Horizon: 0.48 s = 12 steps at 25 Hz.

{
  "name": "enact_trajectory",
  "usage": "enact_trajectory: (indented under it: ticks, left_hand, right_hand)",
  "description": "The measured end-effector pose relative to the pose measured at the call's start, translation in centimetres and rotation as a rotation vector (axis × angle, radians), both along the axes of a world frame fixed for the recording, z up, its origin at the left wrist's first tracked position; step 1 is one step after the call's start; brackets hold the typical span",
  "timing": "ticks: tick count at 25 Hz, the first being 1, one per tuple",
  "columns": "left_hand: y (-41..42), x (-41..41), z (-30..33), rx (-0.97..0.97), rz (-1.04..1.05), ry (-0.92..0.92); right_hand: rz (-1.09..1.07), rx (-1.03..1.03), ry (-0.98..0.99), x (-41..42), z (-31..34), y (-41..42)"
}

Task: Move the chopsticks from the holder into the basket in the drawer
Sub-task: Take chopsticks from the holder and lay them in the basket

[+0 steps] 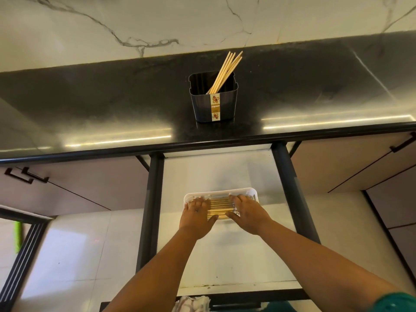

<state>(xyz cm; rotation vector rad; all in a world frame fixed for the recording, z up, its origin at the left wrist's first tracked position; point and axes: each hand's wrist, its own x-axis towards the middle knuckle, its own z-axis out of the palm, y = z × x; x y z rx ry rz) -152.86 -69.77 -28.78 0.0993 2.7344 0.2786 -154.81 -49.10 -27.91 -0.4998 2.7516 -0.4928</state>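
A dark square holder [213, 106] stands on the black counter with several wooden chopsticks [227, 69] leaning out of it to the right. Below, the drawer [225, 172] is pulled out, and a white basket [221, 192] sits on its pale floor. Several chopsticks [219, 207] lie side by side across the basket. My left hand [197, 213] rests flat on their left ends, fingers spread. My right hand [246, 213] rests flat on their right ends. Neither hand is closed around anything.
The black counter [112, 104] runs the full width under a marble wall. Dark drawer rails [153, 199] frame the drawer on both sides. Cabinet fronts with black handles [24, 175] flank it. A cloth [191, 304] lies at the drawer's near edge.
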Motion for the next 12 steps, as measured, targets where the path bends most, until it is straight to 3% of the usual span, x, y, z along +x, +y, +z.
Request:
enact_trajectory:
  ticks: [6,12]
  left_hand:
    - [2.5,-4.0,8.1,0.213,0.105,0.317]
    - [3.0,-10.7,18.7,0.435,0.196,0.512]
  right_hand:
    - [-0.042,-0.188,0.232,-4.2,7.6,-2.1]
    - [-0.188,-0.480,0.309,-10.8,17.2,-4.8]
